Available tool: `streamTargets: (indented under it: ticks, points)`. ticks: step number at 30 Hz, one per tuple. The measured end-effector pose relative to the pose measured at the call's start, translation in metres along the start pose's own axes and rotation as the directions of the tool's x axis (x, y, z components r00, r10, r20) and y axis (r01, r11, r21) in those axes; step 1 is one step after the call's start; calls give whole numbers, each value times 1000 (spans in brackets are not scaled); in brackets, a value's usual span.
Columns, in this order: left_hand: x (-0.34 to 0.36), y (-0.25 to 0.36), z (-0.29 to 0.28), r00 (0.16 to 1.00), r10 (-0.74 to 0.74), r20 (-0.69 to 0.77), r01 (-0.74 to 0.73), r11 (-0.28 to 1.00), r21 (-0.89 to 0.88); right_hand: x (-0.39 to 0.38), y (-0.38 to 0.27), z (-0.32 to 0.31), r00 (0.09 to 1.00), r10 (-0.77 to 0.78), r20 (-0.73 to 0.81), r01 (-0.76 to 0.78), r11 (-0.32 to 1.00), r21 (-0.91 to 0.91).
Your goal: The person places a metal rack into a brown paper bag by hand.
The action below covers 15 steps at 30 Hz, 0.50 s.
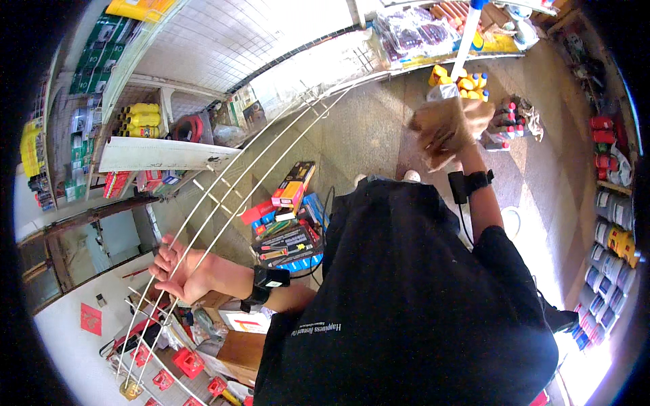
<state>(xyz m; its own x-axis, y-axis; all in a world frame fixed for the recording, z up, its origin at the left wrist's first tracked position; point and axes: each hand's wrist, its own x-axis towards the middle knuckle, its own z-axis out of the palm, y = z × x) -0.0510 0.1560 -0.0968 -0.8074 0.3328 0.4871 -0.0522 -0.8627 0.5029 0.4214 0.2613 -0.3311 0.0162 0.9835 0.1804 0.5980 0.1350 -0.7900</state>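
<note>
My left hand [177, 269] is closed round a long white wire rack [233, 174], which runs diagonally from the lower left up toward the top middle. My right hand [462, 145] holds a crumpled brown cloth [450, 122] at the upper right, and the cloth hides most of its fingers. A white pole with a blue top [469, 30] rises behind the cloth. Black devices are strapped to both my wrists.
Stacked colourful boxes [291, 223] lie on the floor left of my body. Yellow bottles [474, 84] and red-capped bottles [508, 122] stand near the cloth. Shelves of goods [616, 230] line the right, with more shelving [156, 154] and red items [186, 362] on the left.
</note>
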Motion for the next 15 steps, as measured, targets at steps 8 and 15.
streamTargets:
  ticks: [8,15]
  points:
    - [39,7,-82,994,-94,-56,70,940,-333,29,-82,89,979,-196,59,109,741,662]
    - [37,-10,-159,951,-188,-247,63,896,-440,42,-176,112,972,-236,7,104,455,885]
